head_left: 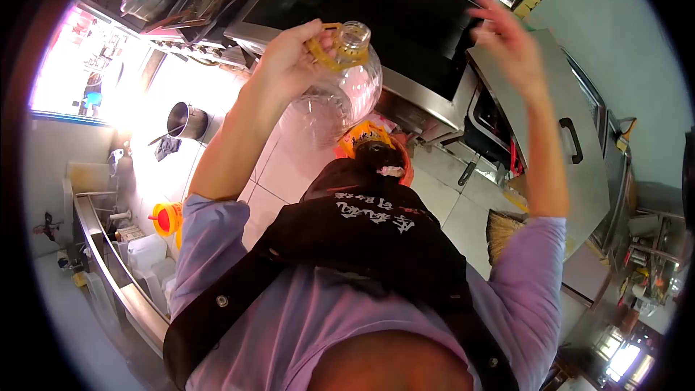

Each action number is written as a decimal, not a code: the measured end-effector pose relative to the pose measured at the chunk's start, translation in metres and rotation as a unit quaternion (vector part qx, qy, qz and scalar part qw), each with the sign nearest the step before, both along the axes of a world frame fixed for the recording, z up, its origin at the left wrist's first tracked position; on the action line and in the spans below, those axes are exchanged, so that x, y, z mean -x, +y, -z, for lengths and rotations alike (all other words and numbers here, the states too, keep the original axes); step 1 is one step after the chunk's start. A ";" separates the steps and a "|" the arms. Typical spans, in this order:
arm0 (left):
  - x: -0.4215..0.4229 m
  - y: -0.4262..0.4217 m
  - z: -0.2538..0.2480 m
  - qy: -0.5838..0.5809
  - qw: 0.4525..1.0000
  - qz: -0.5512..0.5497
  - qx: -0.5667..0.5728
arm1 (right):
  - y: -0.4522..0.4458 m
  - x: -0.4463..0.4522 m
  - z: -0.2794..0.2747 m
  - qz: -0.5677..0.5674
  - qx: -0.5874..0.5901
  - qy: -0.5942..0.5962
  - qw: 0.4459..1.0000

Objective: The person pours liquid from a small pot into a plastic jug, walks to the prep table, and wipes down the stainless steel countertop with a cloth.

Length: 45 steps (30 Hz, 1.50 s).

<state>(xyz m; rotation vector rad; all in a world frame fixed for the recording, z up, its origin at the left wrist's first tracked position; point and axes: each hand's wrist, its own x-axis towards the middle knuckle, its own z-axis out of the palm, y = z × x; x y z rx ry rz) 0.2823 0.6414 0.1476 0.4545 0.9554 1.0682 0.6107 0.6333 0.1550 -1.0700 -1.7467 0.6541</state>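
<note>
The left hand (pixel 289 58) has its fingers hooked and closed around the yellow carry handle (pixel 317 52) of a clear plastic jug (pixel 367 81), which hangs in front of the black apron (pixel 376 224), near the steel edge of the black-topped cooking unit (pixel 394 3). The right hand (pixel 510 47) is well apart from it, fingers loose and extended, grasping nothing that shows – though blur hides their exact bend. The jug's neck (pixel 355 32) points roughly toward the camera, and no cap can be made out on it.

To hold it well, the fingers should sit deep in the handle with the wrist relaxed – a thin-walled jug like this would likely swing or buckle, so keep it off the steel edge
</note>
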 end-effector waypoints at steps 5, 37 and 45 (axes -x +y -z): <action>-0.005 0.018 -0.006 -0.011 0.998 0.063 -0.009 | -0.006 0.144 0.012 -0.041 -0.076 -0.183 0.979; 0.120 0.049 0.097 0.320 0.920 -0.071 -0.214 | 0.104 0.072 0.188 0.226 0.229 0.263 0.910; 0.030 0.098 -0.026 0.540 0.620 -0.091 -0.562 | 0.097 0.087 0.203 0.227 0.244 0.554 0.763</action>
